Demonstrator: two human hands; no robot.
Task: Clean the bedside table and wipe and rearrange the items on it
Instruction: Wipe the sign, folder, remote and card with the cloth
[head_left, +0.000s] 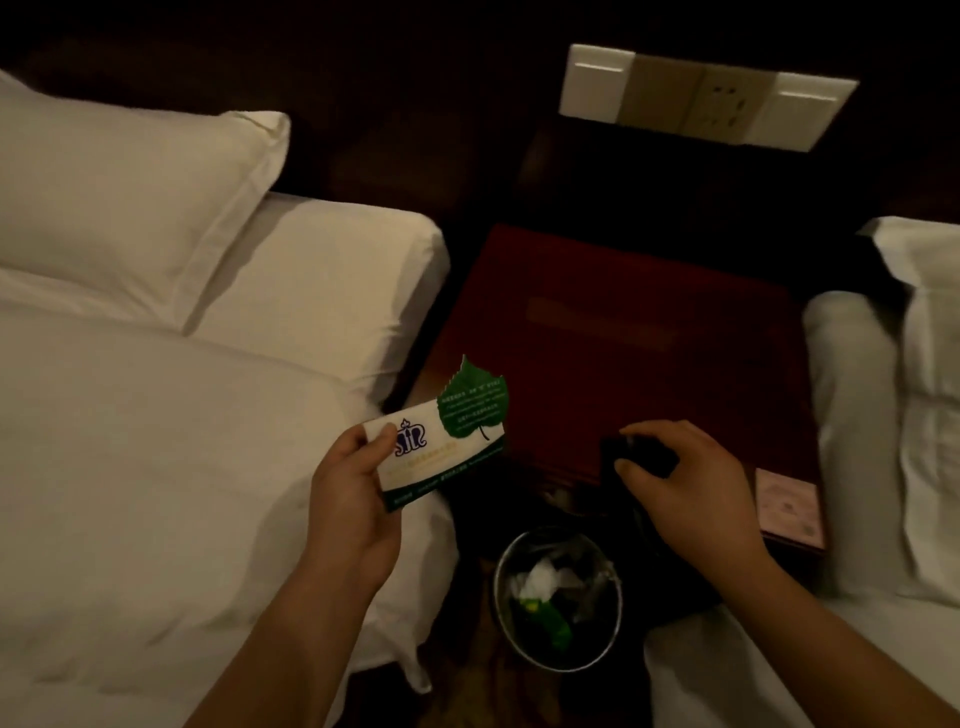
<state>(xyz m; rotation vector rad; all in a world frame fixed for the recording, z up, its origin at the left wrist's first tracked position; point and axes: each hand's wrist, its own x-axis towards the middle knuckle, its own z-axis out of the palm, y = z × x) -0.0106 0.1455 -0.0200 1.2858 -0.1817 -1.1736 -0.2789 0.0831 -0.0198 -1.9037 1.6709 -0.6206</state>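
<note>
The left hand (353, 499) holds two cards (447, 441) beside the surface (623, 322), fingers (385, 434) clamped on them. The right hand (691, 483) grips what looks like a dark cloth (644, 457) at the front edge. Most wiping seems left to do, and a pink card (787, 506) waits.

Cannot read a single word: too dim, print too small. Spotted on the white card (447, 460), pinched in the left hand (353, 499): a blue crown-like emblem (410, 439), a gold line of tiny print beneath, white print along the green band at its lower edge. Counted several rows of white print on the green leaf-shaped card (472, 402) behind it, all illegible. Noted faint marks on the pinkish card (789, 506) at the right front corner of the worktop (623, 338), also unreadable.
</note>
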